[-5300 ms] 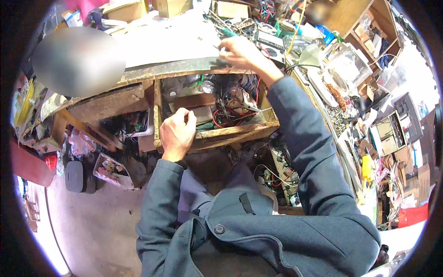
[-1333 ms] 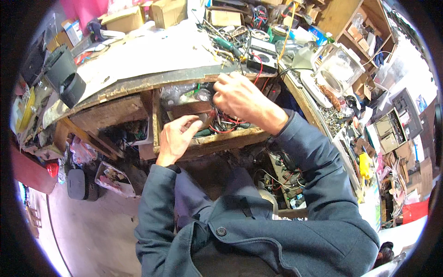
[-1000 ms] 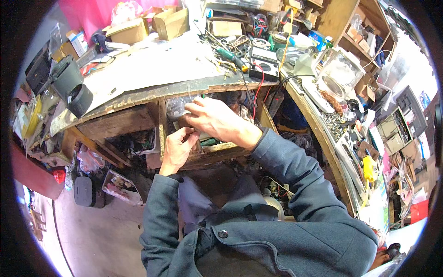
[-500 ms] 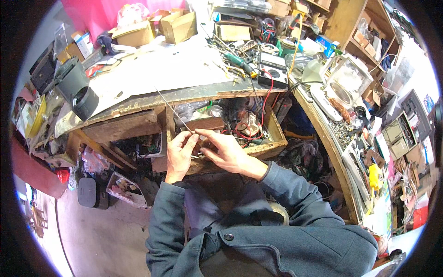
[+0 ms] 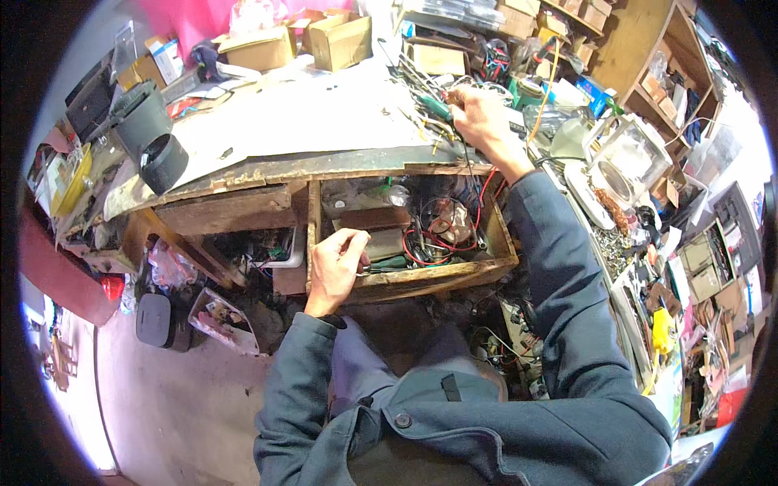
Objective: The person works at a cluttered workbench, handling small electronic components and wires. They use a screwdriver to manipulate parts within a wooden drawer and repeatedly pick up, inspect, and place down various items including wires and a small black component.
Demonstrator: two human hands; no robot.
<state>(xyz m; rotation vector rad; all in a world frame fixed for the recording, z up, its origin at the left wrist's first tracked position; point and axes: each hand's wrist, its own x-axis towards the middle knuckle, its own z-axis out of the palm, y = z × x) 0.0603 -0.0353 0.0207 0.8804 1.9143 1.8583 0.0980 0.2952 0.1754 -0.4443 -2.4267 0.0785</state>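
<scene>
My left hand (image 5: 335, 271) is closed in a pinch over the front left of an open wooden drawer (image 5: 454, 271). Whatever sits between its fingertips is too small to name. My right hand (image 5: 484, 121) is stretched out over the back of the workbench, fingers curled together above a heap of tools. Just beside its fingers lies a green-handled tool (image 5: 435, 107); what they grip, if anything, cannot be made out. Inside the drawer are a brown block (image 5: 373, 219), red wires (image 5: 428, 253) and dark green handles (image 5: 389, 264) near the front edge.
White sheeting (image 5: 300, 113) covers the bench top, with cardboard boxes (image 5: 340, 42) behind it. Dark cylindrical containers (image 5: 162, 162) stand at the left. Along the right side bench are a clear plastic housing (image 5: 628, 154) and small metal parts. A bin of scraps (image 5: 223, 320) sits on the floor.
My hands were together over the drawer with a thin rod; now the right has reached forward and right to the tools. The left stays over the drawer. The rod no longer shows.
</scene>
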